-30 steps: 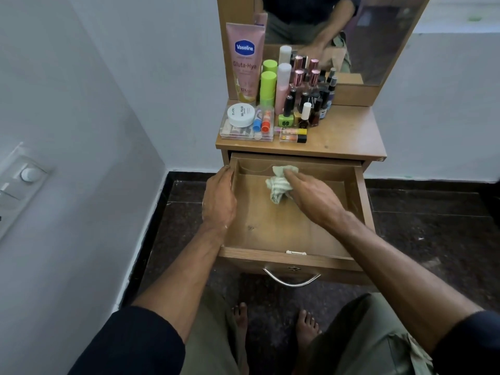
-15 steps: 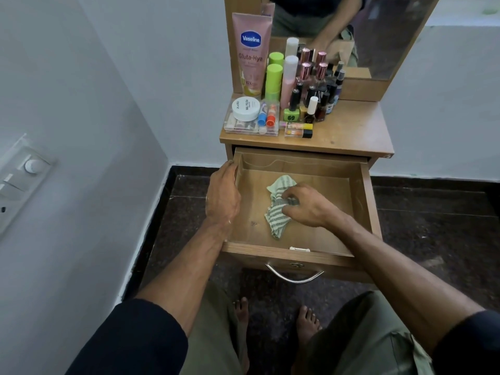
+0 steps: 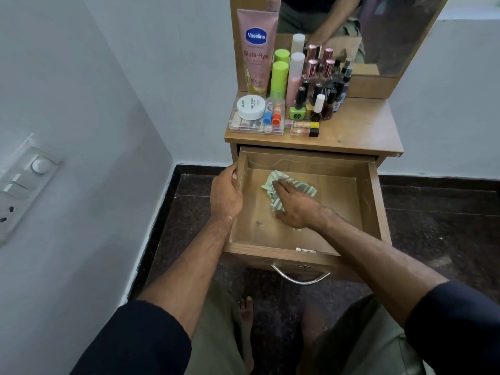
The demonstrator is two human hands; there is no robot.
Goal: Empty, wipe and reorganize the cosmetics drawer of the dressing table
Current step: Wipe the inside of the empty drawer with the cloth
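Drawer [image 3: 376,201] of dressing table [image 3: 359,131] pulled fully out toward the viewer, wooden inside, w/ only a green-striped cloth [image 3: 303,186] lying on its floor, left of centre & toward the far wall. Right hand [image 3: 295,204] flat on the cloth, fingers straight & pressing it down onto the drawer bottom. Left hand [image 3: 226,194] grips the drawer's left side wall near its far end, fingers curled over the rim. Cosmetics all up on the tabletop, far left: pink Vaseline tube [image 3: 257,50] upright vs. the mirror [image 3: 392,31], green-capped bottles [image 3: 280,74], nail polish bottles [image 3: 319,101], white jar [image 3: 251,106] on a clear organiser tray [image 3: 238,125]. Metal handle [image 3: 300,278] on drawer's near front.
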